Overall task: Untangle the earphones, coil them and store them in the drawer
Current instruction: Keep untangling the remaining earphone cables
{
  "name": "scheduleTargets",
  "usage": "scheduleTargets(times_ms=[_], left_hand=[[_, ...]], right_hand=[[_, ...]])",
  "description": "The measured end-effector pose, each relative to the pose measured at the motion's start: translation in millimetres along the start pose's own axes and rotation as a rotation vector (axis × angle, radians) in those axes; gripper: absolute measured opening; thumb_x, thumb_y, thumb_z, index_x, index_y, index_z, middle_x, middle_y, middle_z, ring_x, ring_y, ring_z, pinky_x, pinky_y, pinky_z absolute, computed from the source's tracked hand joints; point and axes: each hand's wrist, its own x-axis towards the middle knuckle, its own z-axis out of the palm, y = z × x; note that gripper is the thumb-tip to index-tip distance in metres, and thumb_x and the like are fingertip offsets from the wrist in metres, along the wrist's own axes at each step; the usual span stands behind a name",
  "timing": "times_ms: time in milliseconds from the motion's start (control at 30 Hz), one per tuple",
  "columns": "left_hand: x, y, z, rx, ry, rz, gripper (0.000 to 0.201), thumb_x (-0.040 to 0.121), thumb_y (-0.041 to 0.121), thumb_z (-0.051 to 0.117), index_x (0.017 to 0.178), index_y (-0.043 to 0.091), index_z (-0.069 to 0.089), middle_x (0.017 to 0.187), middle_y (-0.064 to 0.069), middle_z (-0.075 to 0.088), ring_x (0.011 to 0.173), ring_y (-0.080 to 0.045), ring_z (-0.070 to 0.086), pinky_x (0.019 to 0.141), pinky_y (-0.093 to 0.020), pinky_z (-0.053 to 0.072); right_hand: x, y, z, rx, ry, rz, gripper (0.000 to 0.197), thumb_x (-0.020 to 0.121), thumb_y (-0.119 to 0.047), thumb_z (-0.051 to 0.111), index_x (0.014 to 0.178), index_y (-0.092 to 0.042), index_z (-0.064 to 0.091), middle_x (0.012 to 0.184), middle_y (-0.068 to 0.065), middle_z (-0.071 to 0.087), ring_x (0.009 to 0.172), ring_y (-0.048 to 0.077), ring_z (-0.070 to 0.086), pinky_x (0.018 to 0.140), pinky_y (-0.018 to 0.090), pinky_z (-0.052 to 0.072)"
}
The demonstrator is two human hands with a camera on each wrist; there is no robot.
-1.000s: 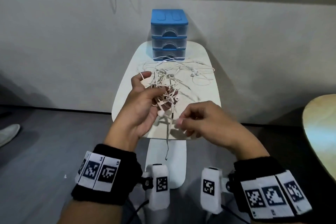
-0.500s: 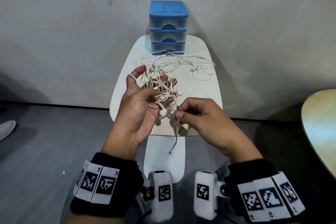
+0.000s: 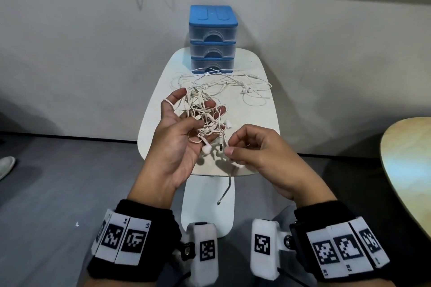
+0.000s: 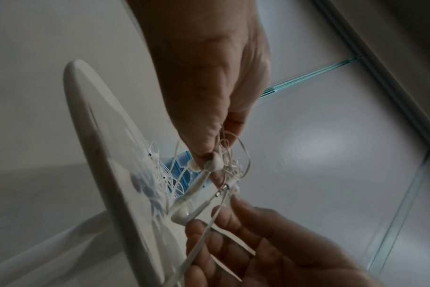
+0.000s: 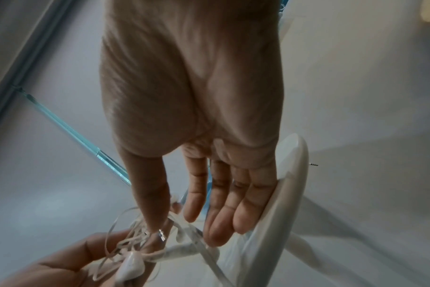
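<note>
Right hand (image 3: pixel 263 158): nearest; thumb and forefinger pinched together on one thin white cord just below the knot, remaining fingers loosely curled, holding nothing else.
Loose cord end (image 3: pixel 225 193): hanging down from that pinch past the table edge, bare plug at the tip.
Left hand (image 3: pixel 179 137): palm up, just beside the right fingertips; fingers spread and half-curled under a clump of tangled white wired earphones (image 3: pixel 205 119), one loop caught round a fingertip, thumb pressing strands against the palm.
Earbuds: a few white buds dangling from the clump between the two hands.
Handling, as a judgement: very light, limp, thin; likely to snag and tighten if tugged; buds and plug joints the fragile parts; best taken by a free end near the plug, fed back through loops rather than pulled.
More earphones (image 3: pixel 233 84): beyond the fingers, loose strands spread flat on the top.
Surface: small rounded white table (image 3: pixel 154 123), smooth, on a white pedestal.
Drawer unit (image 3: pixel 212 37): small blue-topped clear plastic three-drawer chest at the far edge, all drawers closed, well apart from the fingers.
Room: pale wall behind, grey floor, a light wooden tabletop (image 3: pixel 410 165) off to the right.
</note>
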Motion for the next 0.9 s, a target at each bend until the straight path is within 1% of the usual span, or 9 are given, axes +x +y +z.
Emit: scheduleTargets(times_ms=[167,233,300,400,500,600,767,833,900], left_hand=[[-2,-1,3,0.001,-0.012,-0.003,0.064,0.091,-0.022,0.035,0.138,0.022,0.040,0.105,-0.017,0.073,0.098,-0.033,0.075,0.072,-0.040,0.059],[-3,-1,4,0.012,-0.016,-0.002,0.063,0.092,-0.022,0.035,0.137,0.022,0.041,0.106,-0.017,0.074,0.099,-0.034,0.075,0.068,-0.038,0.062],[-4,-1,3,0.025,-0.019,0.000,0.064,0.092,-0.022,0.036,0.137,0.022,0.041,0.105,-0.017,0.074,0.098,-0.032,0.075,0.064,-0.037,0.061],[-5,-1,3,0.055,-0.014,0.000,0.063,0.093,-0.021,0.040,0.138,0.022,0.040,0.101,-0.012,0.076,0.094,-0.028,0.076,0.062,-0.036,0.059],[-5,0,4,0.083,-0.006,-0.006,0.059,0.093,-0.017,0.047,0.137,0.022,0.042,0.096,-0.011,0.076,0.086,-0.024,0.076,0.060,-0.033,0.059],[-4,-1,4,0.140,0.022,-0.002,0.057,0.092,-0.014,0.054,0.137,0.021,0.043,0.095,-0.012,0.076,0.082,-0.024,0.074,0.064,-0.035,0.061],[-6,1,4,0.219,0.017,0.019,0.056,0.093,-0.011,0.058,0.136,0.021,0.042,0.107,-0.018,0.076,0.092,-0.027,0.074,0.067,-0.035,0.060],[-7,1,4,0.264,0.006,0.036,0.056,0.093,-0.011,0.059,0.136,0.021,0.042,0.106,-0.018,0.076,0.088,-0.024,0.074,0.067,-0.031,0.059],[-9,1,4,0.313,-0.012,0.051,0.056,0.093,-0.012,0.059,0.135,0.021,0.042,0.104,-0.017,0.076,0.086,-0.022,0.075,0.068,-0.031,0.060]], right_hand=[[0,2,2,-0.001,-0.021,0.007,0.007,0.089,0.000,0.073,0.092,0.000,0.067,0.084,0.022,0.072,0.074,0.018,0.066,0.074,0.030,0.049],[-1,2,1,0.036,-0.030,0.009,0.006,0.092,0.000,0.069,0.092,0.003,0.064,0.087,0.024,0.073,0.076,0.023,0.069,0.075,0.036,0.051],[0,2,0,0.060,-0.029,0.011,0.005,0.095,-0.001,0.066,0.091,0.000,0.064,0.083,0.020,0.073,0.077,0.029,0.070,0.069,0.034,0.052],[-1,1,0,0.104,-0.031,0.025,0.005,0.096,-0.001,0.064,0.090,-0.001,0.066,0.073,0.013,0.069,0.067,0.018,0.066,0.060,0.022,0.051],[-1,-1,0,0.057,-0.041,0.006,0.010,0.096,-0.001,0.064,0.087,-0.005,0.068,0.066,0.007,0.063,0.059,0.010,0.058,0.058,0.017,0.046],[0,-1,0,0.007,-0.052,-0.016,0.017,0.096,0.000,0.062,0.083,-0.009,0.069,0.064,0.004,0.061,0.058,0.010,0.054,0.059,0.016,0.043],[-2,-3,1,-0.032,-0.047,0.014,0.012,0.098,-0.007,0.063,0.088,-0.011,0.069,0.073,0.006,0.067,0.070,0.013,0.060,0.067,0.024,0.045],[0,-5,-3,-0.084,0.031,-0.001,0.007,0.096,-0.010,0.067,0.092,-0.014,0.070,0.080,0.006,0.069,0.072,0.011,0.064,0.071,0.029,0.044],[4,-12,-8,-0.156,0.168,-0.101,0.011,0.092,-0.006,0.070,0.092,-0.017,0.072,0.084,0.002,0.070,0.070,0.006,0.063,0.072,0.026,0.045]])
